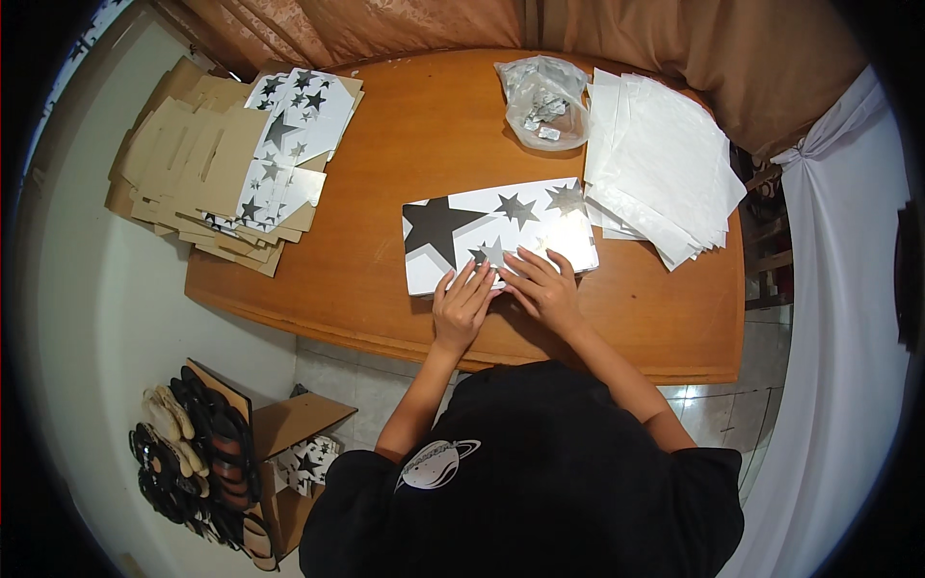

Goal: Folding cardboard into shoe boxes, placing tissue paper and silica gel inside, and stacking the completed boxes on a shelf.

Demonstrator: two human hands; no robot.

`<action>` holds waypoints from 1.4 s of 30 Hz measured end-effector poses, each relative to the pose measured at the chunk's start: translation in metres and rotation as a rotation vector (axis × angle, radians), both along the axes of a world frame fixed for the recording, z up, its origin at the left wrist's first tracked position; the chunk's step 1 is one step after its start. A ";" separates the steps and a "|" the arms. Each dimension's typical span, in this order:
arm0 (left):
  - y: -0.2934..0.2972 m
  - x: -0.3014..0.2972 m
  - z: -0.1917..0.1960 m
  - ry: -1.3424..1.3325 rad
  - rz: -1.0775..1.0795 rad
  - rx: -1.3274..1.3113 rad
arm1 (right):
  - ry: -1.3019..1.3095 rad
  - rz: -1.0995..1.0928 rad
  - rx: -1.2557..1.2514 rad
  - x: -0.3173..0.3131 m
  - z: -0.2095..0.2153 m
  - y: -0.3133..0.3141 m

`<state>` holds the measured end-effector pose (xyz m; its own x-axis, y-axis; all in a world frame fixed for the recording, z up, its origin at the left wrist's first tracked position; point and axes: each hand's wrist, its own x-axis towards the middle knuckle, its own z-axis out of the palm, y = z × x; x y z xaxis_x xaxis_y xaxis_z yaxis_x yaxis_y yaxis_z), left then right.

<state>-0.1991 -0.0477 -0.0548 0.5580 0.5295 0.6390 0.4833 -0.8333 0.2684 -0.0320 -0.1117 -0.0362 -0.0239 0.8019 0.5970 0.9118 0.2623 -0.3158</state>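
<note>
A closed white cardboard box [517,217] with black and grey stars lies on the wooden table in front of me. My left hand [463,306] rests on its near edge, fingers stretched over the lid. Just to the right, my right hand [543,287] lies on the same edge with its fingers extended and slightly apart. The two hands nearly meet at the middle of that edge. They hide part of the box's near side, and I cannot see what the thumbs press on there.
Flat brown and star-printed cardboard pieces [207,159] are stacked at the table's left. A clear plastic bag [545,101] with small silvery items stands at the back, beside white paper sheets [660,154]. Sandals [207,433] hang at lower left, near an open carton [299,424].
</note>
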 end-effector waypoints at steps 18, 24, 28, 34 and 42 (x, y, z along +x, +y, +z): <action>0.080 -0.002 0.051 0.324 -0.028 -0.318 | -0.038 -0.009 0.040 -0.007 0.004 0.003; 0.096 0.019 0.034 0.294 0.030 -0.166 | 0.056 0.309 -0.299 -0.007 0.021 0.035; 0.098 0.015 0.035 0.219 -0.059 -0.304 | -0.185 0.363 -0.496 0.023 0.022 0.063; 0.095 0.023 0.042 0.265 -0.047 -0.304 | -0.051 -0.286 -0.557 0.109 0.034 0.070; 0.075 0.101 0.060 0.611 -0.343 -0.154 | 0.887 -0.107 -0.319 0.080 -0.016 -0.022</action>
<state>-0.0978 0.0277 0.0056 0.9432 0.3195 0.0909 0.3028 -0.9395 0.1603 0.0479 -0.1334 -0.0522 0.4161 0.9021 0.1144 0.3189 -0.0269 -0.9474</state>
